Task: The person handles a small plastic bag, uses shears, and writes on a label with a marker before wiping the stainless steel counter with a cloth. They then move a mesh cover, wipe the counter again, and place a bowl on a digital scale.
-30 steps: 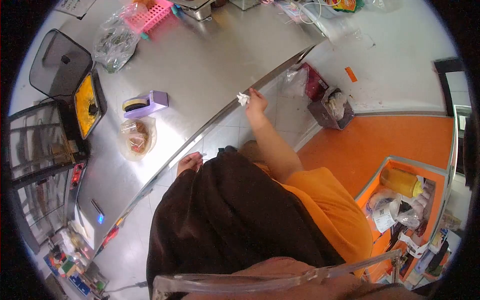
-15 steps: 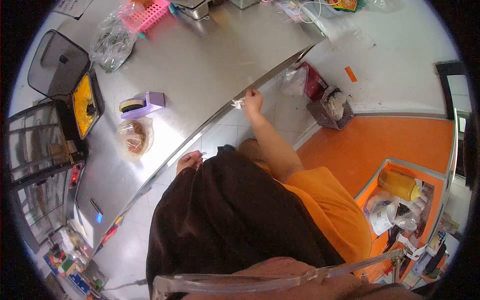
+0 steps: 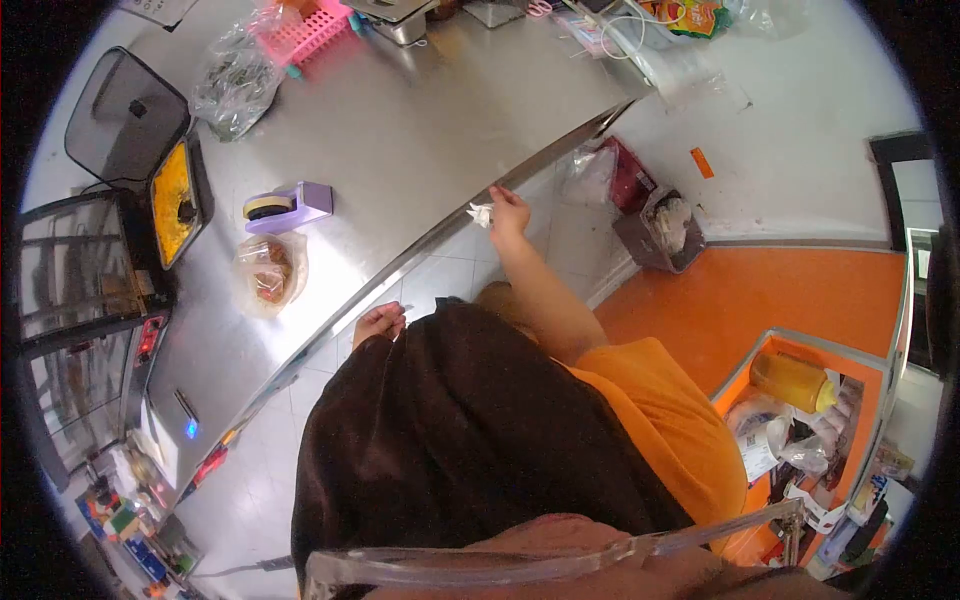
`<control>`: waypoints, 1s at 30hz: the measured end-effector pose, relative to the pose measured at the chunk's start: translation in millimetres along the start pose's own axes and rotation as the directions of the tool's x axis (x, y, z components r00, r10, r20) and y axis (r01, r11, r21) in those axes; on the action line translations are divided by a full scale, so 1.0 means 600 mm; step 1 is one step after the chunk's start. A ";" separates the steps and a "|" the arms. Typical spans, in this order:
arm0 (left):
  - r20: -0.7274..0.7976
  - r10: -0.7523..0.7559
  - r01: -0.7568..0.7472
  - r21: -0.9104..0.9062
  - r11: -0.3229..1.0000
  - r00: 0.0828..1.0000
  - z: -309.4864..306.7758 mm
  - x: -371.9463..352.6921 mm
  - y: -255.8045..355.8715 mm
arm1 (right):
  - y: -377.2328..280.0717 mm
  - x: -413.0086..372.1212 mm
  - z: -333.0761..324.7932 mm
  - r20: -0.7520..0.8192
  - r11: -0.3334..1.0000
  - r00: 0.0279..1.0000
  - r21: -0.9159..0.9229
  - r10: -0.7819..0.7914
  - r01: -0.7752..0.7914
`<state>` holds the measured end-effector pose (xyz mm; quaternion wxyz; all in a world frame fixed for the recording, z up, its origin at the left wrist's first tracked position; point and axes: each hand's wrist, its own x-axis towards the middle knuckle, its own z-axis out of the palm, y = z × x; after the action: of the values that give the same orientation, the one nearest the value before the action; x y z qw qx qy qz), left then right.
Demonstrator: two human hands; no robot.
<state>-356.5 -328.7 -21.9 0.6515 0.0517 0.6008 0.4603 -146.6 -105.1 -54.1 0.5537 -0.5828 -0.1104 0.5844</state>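
Out past the steel counter's front edge, my right hand [image 3: 511, 213] is closed on a crumpled white tissue [image 3: 481, 214] that pokes out from its fingers. My left hand [image 3: 379, 323] is held lower, near the same edge, with its fingers curled together. A small pale bit shows at those fingertips, too small to name. On the steel counter [image 3: 400, 130], the things nearest my left hand are a clear bag of brownish food [image 3: 268, 277] and a purple tape dispenser [image 3: 300, 207].
An open appliance with a yellow tray [image 3: 175, 205] stands at the left, beside a glass-fronted cabinet [image 3: 75, 280]. A pink basket [image 3: 305, 35] is at the back. A waste bin [image 3: 640, 240] sits beyond the counter, and an orange drawer [image 3: 735, 375] with a yellow bottle [image 3: 790, 380] at right.
The view has tilted slightly, so the counter items appear shifted a little. My right hand still grips the tissue, and my left hand has hardly moved.
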 end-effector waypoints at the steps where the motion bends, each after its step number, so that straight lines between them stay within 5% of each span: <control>1: 0.020 0.035 -0.034 -0.028 0.999 0.999 -0.002 0.001 -0.004 | 0.013 0.012 -0.006 0.016 1.000 1.000 0.027 -0.011 0.011; 5: 0.076 0.084 -0.079 -0.070 0.994 0.994 -0.009 0.012 -0.023 | 0.005 0.018 -0.010 0.014 0.998 0.999 -0.049 0.035 -0.034; 14: 0.003 0.061 -0.061 -0.090 0.994 0.998 0.010 -0.004 -0.018 | 0.026 0.043 -0.018 0.070 0.922 0.972 -0.310 -0.223 0.234; 17: -0.037 0.021 -0.024 -0.068 0.997 0.999 0.020 -0.010 -0.013 | 0.014 0.042 -0.022 0.148 0.730 0.926 -0.578 -0.347 0.366; 20: -0.056 0.022 -0.025 -0.061 0.998 0.998 0.016 -0.007 -0.018 | 0.002 0.038 -0.017 0.195 0.663 0.921 -0.646 -0.337 0.379; 26: -0.012 0.045 -0.047 -0.153 0.987 0.999 0.001 -0.002 -0.034 | 0.008 0.031 -0.004 0.155 0.684 0.874 -0.566 -0.460 0.460; 30: 0.027 0.072 -0.068 -0.139 0.988 0.997 -0.006 0.002 -0.037 | 0.023 0.052 -0.015 0.192 0.703 0.908 -0.581 -0.373 0.411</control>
<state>-347.9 -342.5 -37.3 0.6464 0.0348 0.5548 0.5226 -137.3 -90.7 -85.1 0.4440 -0.6747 -0.4303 0.4031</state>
